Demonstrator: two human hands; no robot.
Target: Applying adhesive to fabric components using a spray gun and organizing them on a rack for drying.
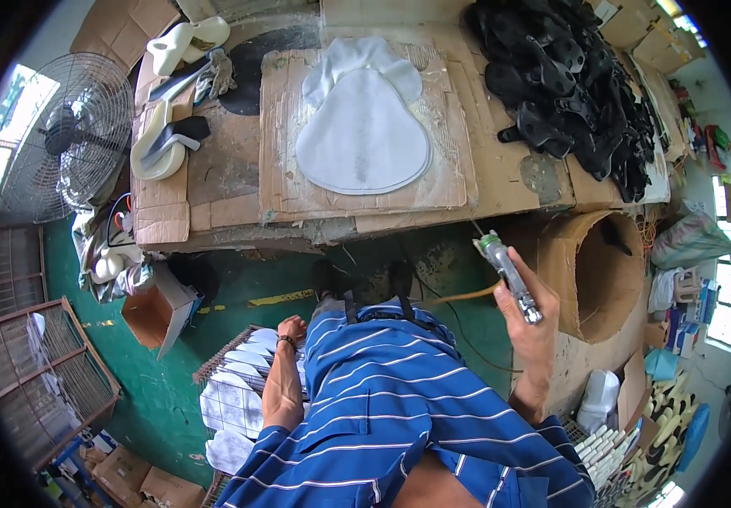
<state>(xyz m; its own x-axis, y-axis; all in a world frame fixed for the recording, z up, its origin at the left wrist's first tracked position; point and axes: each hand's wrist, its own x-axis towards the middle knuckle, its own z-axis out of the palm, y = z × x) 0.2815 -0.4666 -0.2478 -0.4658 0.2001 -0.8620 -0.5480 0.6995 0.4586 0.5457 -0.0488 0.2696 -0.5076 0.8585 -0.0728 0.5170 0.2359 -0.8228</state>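
In my right hand (pixel 533 309) is a spray gun (pixel 507 269), silver with a green part near its nozzle, held in front of the table edge. A tan hose (pixel 464 295) runs off it to the left. My left hand (pixel 292 328) hangs low beside my hip with its fingers curled in and nothing visible in them. Close to it is a wire rack (pixel 234 366) bearing several white cut pieces (pixel 247 405). On the table, a white pear-shaped sheet (pixel 364 140) lies on a cardboard mat (pixel 281 182), and another rumpled white piece (pixel 357 59) sits at its far end.
Black moulded parts (pixel 551 93) are heaped at the table's right. White forms (pixel 160 144) and a grey glove (pixel 215 76) lie at its left, near a large fan (pixel 65 131). A round cardboard drum (pixel 585 275) stands at the front right. An open carton (pixel 158 313) is on the green floor.
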